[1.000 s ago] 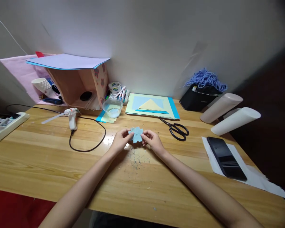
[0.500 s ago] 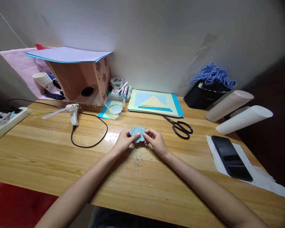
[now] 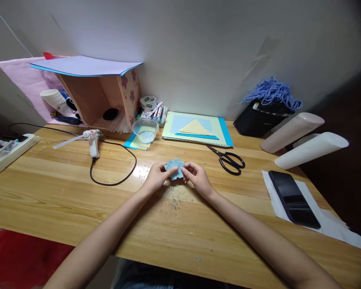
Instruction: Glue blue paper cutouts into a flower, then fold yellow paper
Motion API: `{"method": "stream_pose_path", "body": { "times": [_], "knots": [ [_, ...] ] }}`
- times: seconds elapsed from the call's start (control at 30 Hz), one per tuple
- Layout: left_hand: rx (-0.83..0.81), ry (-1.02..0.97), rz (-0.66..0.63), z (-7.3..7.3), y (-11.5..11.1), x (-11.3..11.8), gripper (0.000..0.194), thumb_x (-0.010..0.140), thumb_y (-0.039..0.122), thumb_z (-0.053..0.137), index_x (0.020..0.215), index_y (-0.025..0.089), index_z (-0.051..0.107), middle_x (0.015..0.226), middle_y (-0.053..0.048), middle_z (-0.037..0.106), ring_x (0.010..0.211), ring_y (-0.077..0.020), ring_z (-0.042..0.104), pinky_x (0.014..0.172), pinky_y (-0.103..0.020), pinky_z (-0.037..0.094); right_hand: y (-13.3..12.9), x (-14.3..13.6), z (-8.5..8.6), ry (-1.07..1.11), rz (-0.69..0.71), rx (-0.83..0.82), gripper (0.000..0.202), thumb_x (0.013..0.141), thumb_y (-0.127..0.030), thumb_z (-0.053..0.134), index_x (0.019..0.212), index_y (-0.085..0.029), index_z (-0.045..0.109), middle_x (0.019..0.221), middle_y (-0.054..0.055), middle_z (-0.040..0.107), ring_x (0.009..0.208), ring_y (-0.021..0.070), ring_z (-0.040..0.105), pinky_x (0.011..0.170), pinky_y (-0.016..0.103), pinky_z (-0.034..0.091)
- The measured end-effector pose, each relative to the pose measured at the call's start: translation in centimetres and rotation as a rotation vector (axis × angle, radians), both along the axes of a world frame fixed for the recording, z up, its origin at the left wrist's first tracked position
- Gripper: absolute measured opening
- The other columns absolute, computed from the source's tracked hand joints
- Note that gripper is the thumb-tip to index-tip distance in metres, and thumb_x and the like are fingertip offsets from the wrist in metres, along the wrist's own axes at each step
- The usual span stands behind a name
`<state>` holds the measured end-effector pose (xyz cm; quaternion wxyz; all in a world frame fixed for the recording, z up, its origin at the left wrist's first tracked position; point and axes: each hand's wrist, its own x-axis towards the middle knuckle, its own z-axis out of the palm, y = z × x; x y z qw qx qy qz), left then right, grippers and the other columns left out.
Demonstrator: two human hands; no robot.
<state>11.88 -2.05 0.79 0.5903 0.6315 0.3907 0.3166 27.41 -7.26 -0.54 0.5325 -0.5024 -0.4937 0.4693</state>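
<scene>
A small light-blue paper cutout (image 3: 175, 167) with a jagged, petal-like edge is held up just above the table, between both hands. My left hand (image 3: 158, 176) pinches its left side, thumb lying across the front. From the right, my right hand (image 3: 197, 177) grips the opposite edge between thumb and fingertips. The fingers behind the paper are mostly hidden. Below the hands, small blue scraps (image 3: 175, 197) are scattered on the wood. Black-handled scissors (image 3: 230, 161) lie to the right of the hands, apart from them.
A white glue gun (image 3: 92, 143) with a looping black cord stands left. Behind are a clear plastic bowl (image 3: 145, 131), stacked coloured paper (image 3: 168, 130) and an open box (image 3: 128, 100). White rolls (image 3: 313, 150), blue yarn (image 3: 270, 94) and a phone (image 3: 293, 198) occupy the right side.
Both hands keep their hold on the paper cutout, which looks turned or tilted very slightly. The view has shifted a little; nothing else has visibly moved.
</scene>
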Motion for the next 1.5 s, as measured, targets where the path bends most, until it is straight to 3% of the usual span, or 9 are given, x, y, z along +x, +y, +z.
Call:
{"method": "stream_pose_path", "body": {
  "times": [0.1, 0.4, 0.63, 0.77, 0.87, 0.97, 1.17, 1.37, 1.5],
  "knots": [
    [-0.016, -0.031, -0.040, 0.2, -0.1, 0.0, 0.035, 0.068, 0.044, 0.065, 0.080, 0.012, 0.065, 0.073, -0.004, 0.064, 0.064, -0.0131, 0.054, 0.061, -0.022, 0.041, 0.0, 0.0, -0.1, -0.010, -0.003, -0.001, 0.023, 0.076, -0.039, 0.059, 0.074, -0.017, 0.053, 0.055, -0.003, 0.051, 0.048, 0.0094, 0.048, 0.048, 0.022, 0.041],
    [0.039, 0.048, 0.028, 0.1, 0.0, -0.1, 0.036, 0.068, 0.047, 0.062, 0.068, 0.011, 0.061, 0.061, 0.000, 0.057, 0.056, -0.0105, 0.048, 0.052, -0.020, 0.036, -0.2, 0.0, -0.2, -0.056, 0.028, 0.026, 0.022, 0.077, -0.038, 0.059, 0.076, -0.017, 0.054, 0.058, -0.003, 0.051, 0.049, 0.0088, 0.047, 0.047, 0.021, 0.039],
    [0.002, 0.031, 0.105, 0.2, 0.1, -0.1, 0.053, 0.078, 0.061, 0.041, 0.059, 0.013, 0.055, 0.054, -0.001, 0.052, 0.052, -0.0112, 0.047, 0.050, -0.022, 0.037, -0.5, 0.0, 0.0, -0.143, -0.019, 0.058, 0.019, 0.079, -0.037, 0.056, 0.078, -0.018, 0.056, 0.063, -0.001, 0.054, 0.049, 0.0097, 0.049, 0.045, 0.021, 0.040],
    [-0.223, -0.103, 0.178, 0.0, 0.8, -0.1, 0.062, 0.076, 0.068, 0.036, 0.089, 0.011, 0.058, 0.069, -0.006, 0.061, 0.057, -0.0136, 0.057, 0.051, -0.023, 0.043, -0.7, 0.7, 0.5, -0.381, -0.158, 0.302, 0.011, 0.081, -0.028, 0.055, 0.086, -0.020, 0.061, 0.079, 0.004, 0.059, 0.062, 0.0140, 0.057, 0.054, 0.026, 0.047],
    [-0.430, -0.069, 0.077, 0.1, 1.0, -0.1, 0.071, 0.072, 0.074, 0.031, 0.082, 0.009, 0.058, 0.064, -0.008, 0.061, 0.048, -0.0116, 0.055, 0.038, -0.019, 0.033, -0.8, 1.3, 0.8, -0.553, -0.207, 0.575, 0.015, 0.081, -0.017, 0.053, 0.090, -0.023, 0.064, 0.089, 0.006, 0.061, 0.082, 0.0171, 0.059, 0.070, 0.031, 0.050],
    [-0.527, -0.038, -0.070, 0.5, 0.7, -0.3, 0.063, 0.072, 0.070, 0.040, 0.074, 0.010, 0.059, 0.063, -0.007, 0.061, 0.048, -0.0087, 0.054, 0.036, -0.016, 0.027, -0.9, 1.6, 0.7, -0.646, -0.191, 0.731, 0.024, 0.080, -0.009, 0.052, 0.095, -0.024, 0.063, 0.092, 0.006, 0.061, 0.088, 0.0170, 0.059, 0.076, 0.031, 0.050],
    [-0.381, -0.014, -0.047, 1.1, -0.1, -0.7, 0.038, 0.062, 0.048, 0.069, 0.068, 0.011, 0.059, 0.054, 0.000, 0.054, 0.046, -0.0074, 0.050, 0.043, -0.017, 0.036, -0.8, 1.5, 0.0, -0.750, -0.173, 0.754, 0.023, 0.081, -0.012, 0.051, 0.096, -0.025, 0.063, 0.096, 0.006, 0.061, 0.090, 0.0173, 0.060, 0.077, 0.032, 0.051],
    [-0.269, 0.006, -0.045, 1.0, 0.1, -0.6, 0.039, 0.062, 0.048, 0.069, 0.063, 0.011, 0.058, 0.054, 0.000, 0.054, 0.045, -0.0071, 0.048, 0.043, -0.018, 0.036, -0.8, 1.5, 0.1, -0.727, -0.185, 0.742, 0.022, 0.080, -0.012, 0.052, 0.094, -0.025, 0.063, 0.093, 0.006, 0.060, 0.089, 0.0176, 0.059, 0.076, 0.033, 0.051],
    [-0.302, -0.044, 0.004, 0.6, 0.2, -0.3, 0.051, 0.069, 0.062, 0.054, 0.064, 0.011, 0.057, 0.054, -0.003, 0.057, 0.045, -0.0084, 0.049, 0.042, -0.018, 0.035, -0.8, 1.4, 0.6, -0.651, -0.214, 0.678, 0.018, 0.079, -0.013, 0.052, 0.088, -0.024, 0.063, 0.090, 0.006, 0.061, 0.086, 0.0179, 0.059, 0.074, 0.033, 0.051]
  ]
}}
